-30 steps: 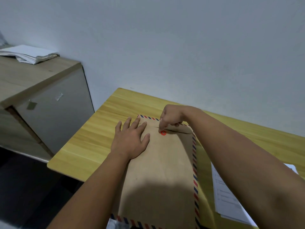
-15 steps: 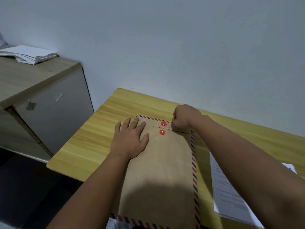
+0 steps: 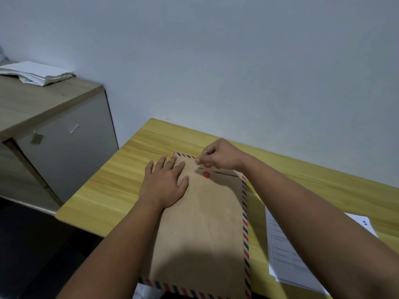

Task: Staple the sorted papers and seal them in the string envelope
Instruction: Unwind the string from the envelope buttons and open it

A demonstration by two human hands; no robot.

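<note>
A brown string envelope (image 3: 207, 229) with a red-and-blue striped border lies lengthwise on the yellow wooden table (image 3: 103, 190), its flap at the far end. Two red closure discs sit there: the upper disc (image 3: 208, 164) on the flap and the lower disc (image 3: 206, 174) on the body, with a thin string between them. My left hand (image 3: 165, 182) lies flat, fingers spread, on the envelope's upper left. My right hand (image 3: 220, 155) hovers over the flap, fingertips pinched on the string beside the upper disc.
A stack of printed white papers (image 3: 287, 262) lies on the table to the right of the envelope, partly under my right forearm. A grey cabinet (image 3: 60, 143) stands to the left with a pile of papers (image 3: 36, 73) on top. A plain wall runs behind.
My right hand circled the discs: from over the lower disc, out to the right of the flap, then back left above the upper disc. My left hand stayed flat on the envelope.
</note>
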